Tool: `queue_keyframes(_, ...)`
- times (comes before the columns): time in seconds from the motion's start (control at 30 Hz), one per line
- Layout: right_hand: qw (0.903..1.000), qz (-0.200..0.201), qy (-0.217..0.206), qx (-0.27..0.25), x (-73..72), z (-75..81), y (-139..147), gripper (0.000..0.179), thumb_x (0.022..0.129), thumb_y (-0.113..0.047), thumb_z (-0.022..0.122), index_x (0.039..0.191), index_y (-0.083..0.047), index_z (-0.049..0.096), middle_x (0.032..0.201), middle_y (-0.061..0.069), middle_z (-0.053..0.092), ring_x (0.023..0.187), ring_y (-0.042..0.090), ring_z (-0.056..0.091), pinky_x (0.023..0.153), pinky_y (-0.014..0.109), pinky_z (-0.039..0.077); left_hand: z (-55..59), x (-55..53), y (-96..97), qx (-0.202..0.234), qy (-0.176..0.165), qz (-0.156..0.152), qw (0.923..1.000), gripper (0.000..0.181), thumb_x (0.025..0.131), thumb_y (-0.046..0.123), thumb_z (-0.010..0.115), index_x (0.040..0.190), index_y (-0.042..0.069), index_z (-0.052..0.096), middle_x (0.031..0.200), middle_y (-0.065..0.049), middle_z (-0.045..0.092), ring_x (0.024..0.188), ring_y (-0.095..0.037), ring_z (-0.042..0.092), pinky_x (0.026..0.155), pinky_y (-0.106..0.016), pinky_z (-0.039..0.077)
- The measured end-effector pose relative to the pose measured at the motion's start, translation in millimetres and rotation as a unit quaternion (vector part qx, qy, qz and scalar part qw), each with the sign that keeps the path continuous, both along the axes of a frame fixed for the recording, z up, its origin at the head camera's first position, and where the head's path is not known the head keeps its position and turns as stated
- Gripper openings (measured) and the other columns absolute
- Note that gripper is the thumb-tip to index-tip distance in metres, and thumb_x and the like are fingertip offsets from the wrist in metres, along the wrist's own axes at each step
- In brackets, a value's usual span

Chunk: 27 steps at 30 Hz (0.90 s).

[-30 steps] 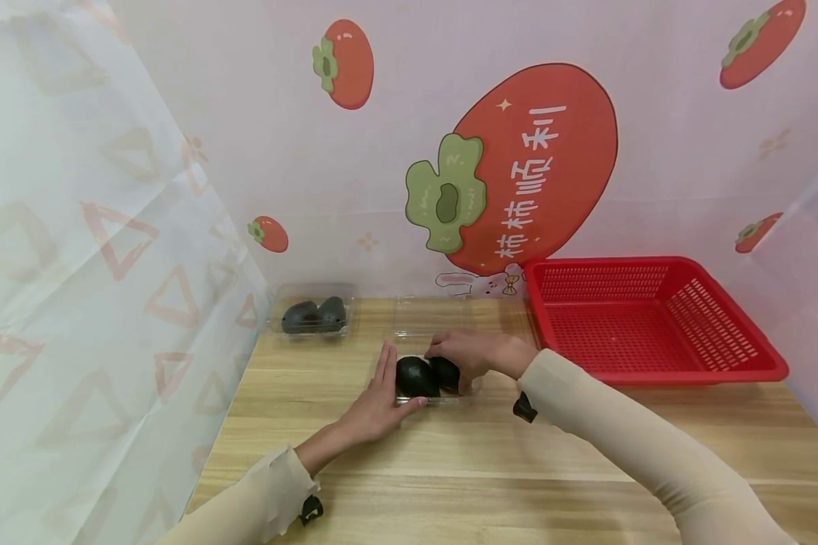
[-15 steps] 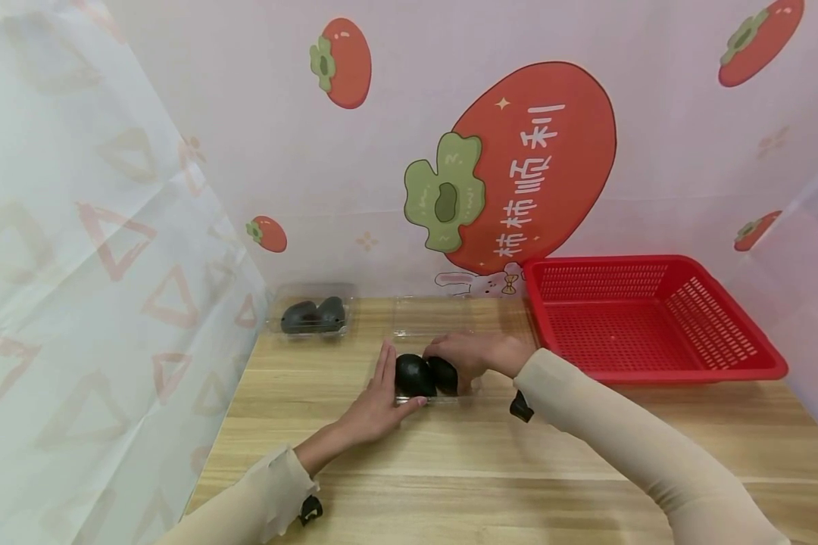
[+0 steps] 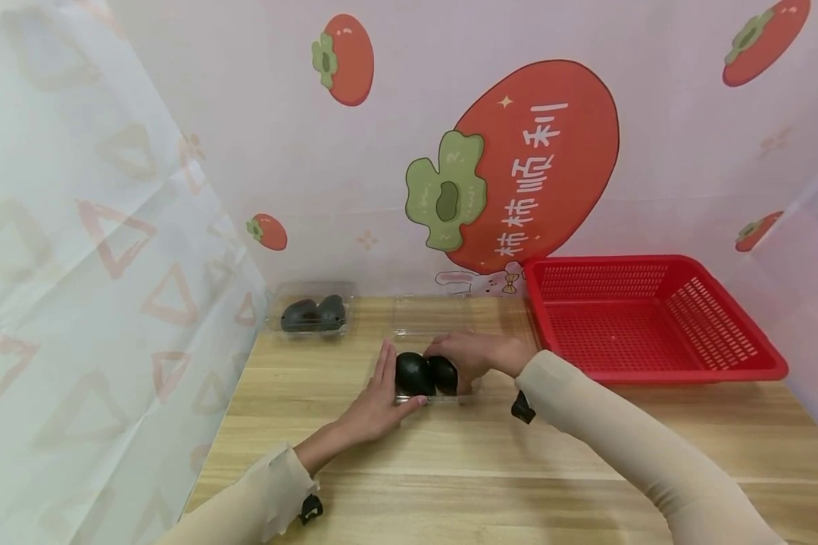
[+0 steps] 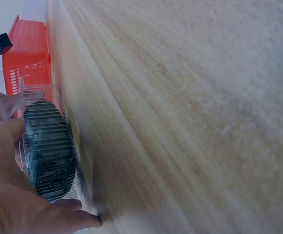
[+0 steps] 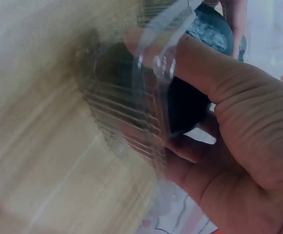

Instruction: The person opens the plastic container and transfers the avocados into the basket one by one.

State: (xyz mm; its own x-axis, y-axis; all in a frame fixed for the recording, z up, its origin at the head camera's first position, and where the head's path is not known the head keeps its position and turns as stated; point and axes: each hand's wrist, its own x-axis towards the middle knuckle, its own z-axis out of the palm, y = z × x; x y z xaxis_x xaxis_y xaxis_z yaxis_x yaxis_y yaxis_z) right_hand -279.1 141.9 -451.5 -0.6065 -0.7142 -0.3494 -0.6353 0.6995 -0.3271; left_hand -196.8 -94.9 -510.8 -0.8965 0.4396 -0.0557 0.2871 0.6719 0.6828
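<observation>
Two dark avocados lie side by side in an open clear plastic clamshell box (image 5: pixel 153 122) on the wooden table. My left hand (image 3: pixel 380 401) holds the box at its left end, thumb at the front rim and fingers along the side. The left avocado (image 3: pixel 413 374) sits near that hand and shows through the ribbed wall in the left wrist view. My right hand (image 3: pixel 465 357) reaches into the right end from above. Its thumb and fingers grip the right avocado (image 5: pixel 187 105), which is partly covered by the hand in the head view.
The box's clear lid (image 3: pixel 431 314) lies folded back toward the wall. At the back left is another clear box (image 3: pixel 344 291) with two avocados inside. A red plastic basket (image 3: pixel 654 376) stands at the back right, beyond the right forearm. A printed cloth (image 3: pixel 354 166) hangs behind the table.
Both avocados have shifted slightly inside the box, and the right one has turned a little in my right hand. Both hands stay almost in place.
</observation>
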Motion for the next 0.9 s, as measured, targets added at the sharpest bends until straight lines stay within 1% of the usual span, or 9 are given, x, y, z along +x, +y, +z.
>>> queue_keyframes(0.2, 0.9999, 0.009, 0.013, -0.002, 0.0, -1.4, -1, 0.086, 0.067, -0.021, 0.103, 0.143, -0.014, 0.065, 0.136, 0.004, 0.066, 0.118, 0.020, 0.062, 0.110, 0.041, 0.052, 0.8, -1.4, -2.6, 0.004, -0.002, -0.007, 1.0000, 0.109, 0.104, 0.051, 0.065, 0.168, -0.001, -0.006, 0.176, -0.020, -0.013, 0.157, -0.047, 0.022, 0.120, -0.065, 0.034)
queue_keyframes(0.3, 0.9997, 0.012, 0.020, -0.005, 0.2, -1.0, -1, 0.087, 0.067, -0.021, 0.103, 0.143, -0.011, 0.064, 0.135, 0.006, 0.066, 0.117, 0.021, 0.062, 0.109, 0.043, 0.053, 1.8, -1.7, -3.0, 0.010, -0.006, -0.008, 0.9999, 0.110, 0.104, 0.052, 0.064, 0.168, -0.001, -0.007, 0.176, -0.019, -0.014, 0.158, -0.047, 0.020, 0.120, -0.065, 0.032)
queue_keyframes(0.4, 0.9994, 0.011, 0.032, 0.001, 0.4, -0.1, -2, 0.088, 0.067, -0.023, 0.103, 0.144, -0.010, 0.063, 0.136, 0.006, 0.065, 0.117, 0.021, 0.062, 0.109, 0.044, 0.053, 3.0, -1.7, -3.0, 0.017, 0.001, -0.010, 0.9998, 0.111, 0.103, 0.056, 0.063, 0.168, -0.001, -0.007, 0.176, -0.019, -0.014, 0.157, -0.049, 0.020, 0.120, -0.066, 0.032)
queue_keyframes(0.5, 0.9991, 0.009, 0.041, 0.006, 1.7, 1.9, -1, 0.089, 0.068, -0.025, 0.102, 0.146, -0.009, 0.062, 0.138, 0.008, 0.064, 0.118, 0.022, 0.063, 0.108, 0.045, 0.053, 3.7, -0.8, -2.2, 0.016, 0.015, -0.011, 0.9997, 0.111, 0.103, 0.058, 0.061, 0.168, -0.002, -0.006, 0.176, -0.020, -0.013, 0.155, -0.052, 0.023, 0.117, -0.070, 0.032)
queue_keyframes(0.57, 0.9991, 0.009, 0.041, 0.004, 2.5, 4.1, 0, 0.088, 0.070, -0.026, 0.101, 0.146, -0.009, 0.062, 0.139, 0.009, 0.064, 0.118, 0.023, 0.064, 0.107, 0.044, 0.055, 3.9, -0.3, -1.9, 0.016, 0.018, -0.010, 0.9997, 0.111, 0.103, 0.059, 0.061, 0.168, -0.003, -0.005, 0.176, -0.021, -0.012, 0.155, -0.052, 0.024, 0.117, -0.070, 0.033)
queue_keyframes(0.73, 0.9993, 0.011, 0.035, -0.009, 3.0, 10.7, 2, 0.086, 0.072, -0.026, 0.100, 0.147, -0.008, 0.060, 0.142, 0.011, 0.063, 0.120, 0.025, 0.064, 0.105, 0.044, 0.056, 1.5, -1.6, -1.7, 0.013, 0.005, -0.004, 0.9999, 0.110, 0.103, 0.054, 0.064, 0.168, -0.002, -0.005, 0.177, -0.020, -0.012, 0.156, -0.049, 0.023, 0.120, -0.064, 0.033)
queue_keyframes(0.9, 0.9991, 0.003, 0.024, -0.035, 2.6, 19.9, 9, 0.088, 0.073, -0.027, 0.099, 0.149, -0.007, 0.059, 0.146, 0.013, 0.060, 0.123, 0.028, 0.063, 0.104, 0.046, 0.057, 0.4, -2.0, -0.8, 0.006, 0.000, 0.001, 1.0000, 0.109, 0.104, 0.053, 0.064, 0.168, 0.000, -0.006, 0.177, -0.018, -0.013, 0.157, -0.048, 0.022, 0.121, -0.063, 0.033)
